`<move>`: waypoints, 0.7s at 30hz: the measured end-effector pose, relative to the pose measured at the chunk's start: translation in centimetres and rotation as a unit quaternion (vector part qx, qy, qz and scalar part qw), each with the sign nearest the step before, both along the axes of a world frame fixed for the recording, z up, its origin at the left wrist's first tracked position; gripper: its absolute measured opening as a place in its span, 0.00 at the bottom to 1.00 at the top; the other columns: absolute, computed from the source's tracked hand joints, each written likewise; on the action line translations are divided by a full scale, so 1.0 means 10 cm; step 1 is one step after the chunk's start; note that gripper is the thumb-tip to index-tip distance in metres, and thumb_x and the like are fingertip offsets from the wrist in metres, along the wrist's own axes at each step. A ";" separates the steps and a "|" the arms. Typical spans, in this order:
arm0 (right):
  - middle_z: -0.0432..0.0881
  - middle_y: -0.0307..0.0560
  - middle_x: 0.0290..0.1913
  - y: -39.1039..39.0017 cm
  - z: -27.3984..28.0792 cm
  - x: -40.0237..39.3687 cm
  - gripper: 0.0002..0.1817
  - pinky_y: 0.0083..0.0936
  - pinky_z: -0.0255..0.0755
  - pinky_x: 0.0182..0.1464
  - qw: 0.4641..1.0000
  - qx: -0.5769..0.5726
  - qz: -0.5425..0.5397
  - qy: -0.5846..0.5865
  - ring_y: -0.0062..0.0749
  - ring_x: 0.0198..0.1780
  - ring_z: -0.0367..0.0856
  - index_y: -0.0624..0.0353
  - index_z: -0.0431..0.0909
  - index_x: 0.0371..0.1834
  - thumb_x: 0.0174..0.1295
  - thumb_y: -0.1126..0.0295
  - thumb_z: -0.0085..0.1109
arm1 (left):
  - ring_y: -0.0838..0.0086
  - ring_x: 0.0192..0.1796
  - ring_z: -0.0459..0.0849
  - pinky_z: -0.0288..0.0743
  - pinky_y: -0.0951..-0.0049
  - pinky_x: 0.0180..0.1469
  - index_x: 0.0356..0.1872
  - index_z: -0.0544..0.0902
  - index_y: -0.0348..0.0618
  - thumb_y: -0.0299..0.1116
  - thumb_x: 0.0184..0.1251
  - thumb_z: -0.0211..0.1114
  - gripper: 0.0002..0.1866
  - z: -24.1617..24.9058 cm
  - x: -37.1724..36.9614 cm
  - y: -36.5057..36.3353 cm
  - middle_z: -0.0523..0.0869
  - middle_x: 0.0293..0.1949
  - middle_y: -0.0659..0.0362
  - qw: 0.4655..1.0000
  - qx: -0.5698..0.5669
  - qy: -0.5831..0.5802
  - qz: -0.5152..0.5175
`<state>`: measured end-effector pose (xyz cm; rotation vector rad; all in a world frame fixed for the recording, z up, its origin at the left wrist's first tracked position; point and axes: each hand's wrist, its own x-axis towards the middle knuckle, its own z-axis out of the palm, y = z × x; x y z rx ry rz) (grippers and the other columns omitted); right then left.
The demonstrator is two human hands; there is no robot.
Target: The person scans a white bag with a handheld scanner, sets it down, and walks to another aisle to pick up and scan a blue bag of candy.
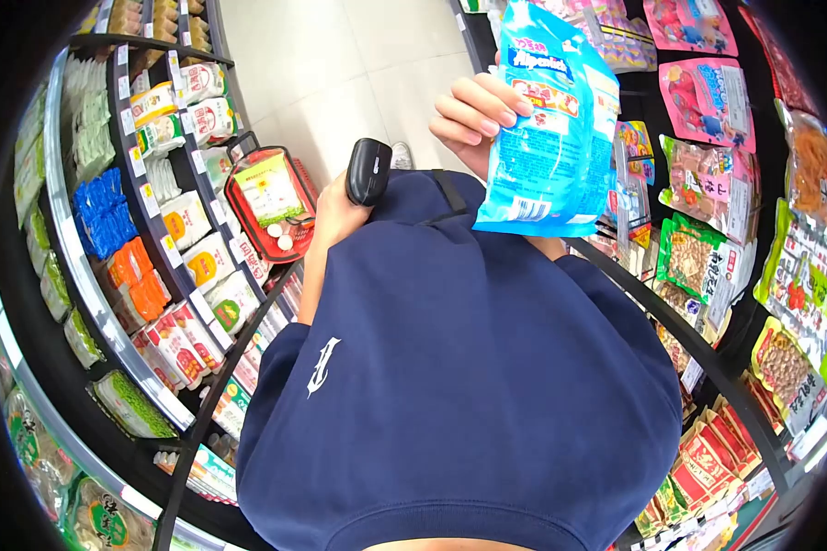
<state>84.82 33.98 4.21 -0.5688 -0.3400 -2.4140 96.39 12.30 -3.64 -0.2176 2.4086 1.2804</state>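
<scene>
My right hand grips a blue bag of candy with "Alpenliebe" on its front. Its fingers curl over the bag's left edge, and the wrist passes behind the bag. At my left side, my left hand is at a black rounded object with a small logo, which covers most of the fingers. Just left of that hand, a red shopping basket with a black rim holds a yellow-and-green packet and some small round white items.
Shelves of bagged goods line the left side of the aisle. On the right hang snack packets, including pink bags and a green-edged nut bag. A pale tiled floor runs ahead, with a shoe tip on it.
</scene>
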 end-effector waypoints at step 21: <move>0.75 0.28 0.30 0.01 -0.12 -0.09 0.10 0.17 0.65 0.41 0.994 -0.049 -0.043 0.092 0.19 0.37 0.73 0.44 0.77 0.26 0.67 0.64 0.59 | 0.48 0.43 0.86 0.77 0.59 0.46 0.43 0.82 0.37 0.26 0.50 0.67 0.16 -0.05 -0.14 0.08 0.86 0.36 0.43 0.998 0.019 0.005 -0.055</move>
